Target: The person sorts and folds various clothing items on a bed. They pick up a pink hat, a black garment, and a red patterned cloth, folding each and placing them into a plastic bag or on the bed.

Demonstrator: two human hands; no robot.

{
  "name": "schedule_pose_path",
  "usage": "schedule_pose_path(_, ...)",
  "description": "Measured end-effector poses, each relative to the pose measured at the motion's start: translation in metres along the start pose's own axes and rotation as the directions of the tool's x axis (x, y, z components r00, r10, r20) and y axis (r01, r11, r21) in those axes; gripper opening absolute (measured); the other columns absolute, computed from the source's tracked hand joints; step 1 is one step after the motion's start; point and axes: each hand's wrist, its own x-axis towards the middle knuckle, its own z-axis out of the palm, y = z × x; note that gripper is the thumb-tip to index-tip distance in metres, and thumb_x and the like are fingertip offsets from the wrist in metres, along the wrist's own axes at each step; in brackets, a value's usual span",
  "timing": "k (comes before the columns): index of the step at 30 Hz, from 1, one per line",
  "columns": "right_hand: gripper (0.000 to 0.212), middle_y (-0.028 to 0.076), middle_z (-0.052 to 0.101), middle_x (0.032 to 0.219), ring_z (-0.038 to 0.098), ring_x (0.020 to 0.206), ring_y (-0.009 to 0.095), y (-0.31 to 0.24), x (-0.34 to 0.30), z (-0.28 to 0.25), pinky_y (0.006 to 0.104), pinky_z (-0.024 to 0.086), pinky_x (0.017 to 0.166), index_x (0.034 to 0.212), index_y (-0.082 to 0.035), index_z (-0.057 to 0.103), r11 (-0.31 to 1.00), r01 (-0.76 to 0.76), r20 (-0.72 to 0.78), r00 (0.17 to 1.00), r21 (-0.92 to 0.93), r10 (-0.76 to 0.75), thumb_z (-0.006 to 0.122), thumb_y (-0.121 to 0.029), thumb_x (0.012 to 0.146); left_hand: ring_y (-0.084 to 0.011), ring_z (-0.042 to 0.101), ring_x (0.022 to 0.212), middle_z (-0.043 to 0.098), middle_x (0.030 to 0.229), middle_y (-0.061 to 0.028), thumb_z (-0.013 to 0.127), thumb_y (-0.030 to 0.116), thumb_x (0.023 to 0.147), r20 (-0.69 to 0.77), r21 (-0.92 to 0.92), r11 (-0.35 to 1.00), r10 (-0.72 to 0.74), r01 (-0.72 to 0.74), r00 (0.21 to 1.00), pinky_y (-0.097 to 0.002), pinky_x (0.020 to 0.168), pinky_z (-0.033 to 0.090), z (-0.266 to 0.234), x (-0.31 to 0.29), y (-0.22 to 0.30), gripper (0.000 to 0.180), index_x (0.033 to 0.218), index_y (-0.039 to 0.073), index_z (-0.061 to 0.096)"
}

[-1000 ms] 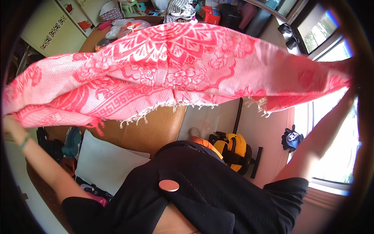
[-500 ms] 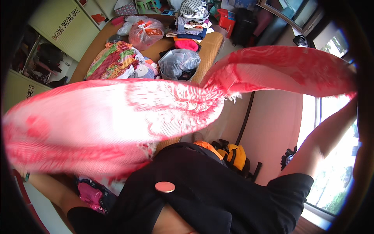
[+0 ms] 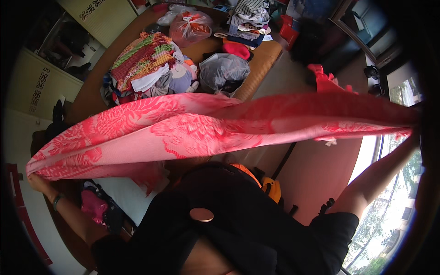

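Observation:
A long red-and-pink patterned cloth (image 3: 197,133) with a floral design stretches across the view in front of me, its folds drawn lengthwise and partly blurred. At the far left my left hand (image 3: 40,184) is closed on one end of it, with a dark band on the wrist. My right arm reaches up to the far right edge, where the other end gathers at my right hand (image 3: 415,133). That hand is mostly cut off and dark, but the cloth is pulled out from it. Loose edges hang below the left half and stick up near the right.
Beyond the cloth, a brown bed (image 3: 263,64) bears a multicoloured clothes heap (image 3: 144,62), plastic bags (image 3: 224,71) and a folded clothes stack (image 3: 250,20). Cabinets (image 3: 41,87) stand at left, a bright window (image 3: 394,201) at right. A yellow-orange item (image 3: 271,189) lies low near my body.
The cloth has dropped from a wide, billowing, twisted shape into a narrower, straighter band. My left hand, hidden before, now shows at its end. The view has shifted slightly.

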Motion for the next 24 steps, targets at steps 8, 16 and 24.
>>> schedule_pose_path(8, 0.036, 0.015, 0.063, 0.104, 0.060, 0.093, 0.025, 0.032, -0.053, 0.074, 0.0354, 0.046, 0.083, 0.110, -0.005, 0.061, 0.983, 0.093, 0.467, 0.884, -0.158, -0.008, 0.051, -0.032, 0.088, -0.0223, 0.060, 0.073, 0.063, 0.084, -0.0118, 0.054, 0.016, 0.075, -0.223, -0.109, 0.988, 0.082, -0.108, 0.971, -0.0336, 0.064, 0.052, -0.055, 0.055, -0.085, 0.029, 0.088, -0.008, 0.064)
schedule_pose_path(16, 0.033, 0.016, 0.064, 0.099, 0.061, 0.087, 0.028, -0.020, -0.064, 0.085, 0.0371, 0.047, 0.080, 0.104, -0.004, 0.062, 0.984, 0.094, 0.465, 0.885, -0.151, -0.013, 0.049, -0.029, 0.088, -0.0267, 0.062, 0.071, 0.064, 0.078, -0.0160, 0.045, 0.014, 0.074, -0.422, 0.017, 0.995, 0.096, -0.098, 0.902, -0.0380, 0.062, 0.054, -0.132, 0.009, -0.025, 0.026, 0.076, -0.004, 0.064)
schedule_pose_path(24, 0.031, 0.017, 0.065, 0.093, 0.062, 0.082, 0.031, -0.335, -0.114, 0.193, 0.0389, 0.048, 0.076, 0.099, -0.002, 0.063, 0.855, 0.451, 0.391, 0.760, 0.257, -0.519, 0.047, -0.026, 0.089, -0.0325, 0.056, 0.092, 0.060, 0.097, -0.0174, 0.040, 0.032, 0.083, 0.165, 0.718, 0.593, 0.364, -0.364, 0.917, -0.0379, 0.079, 0.047, -0.065, 0.112, -0.026, 0.040, 0.098, 0.002, 0.060)
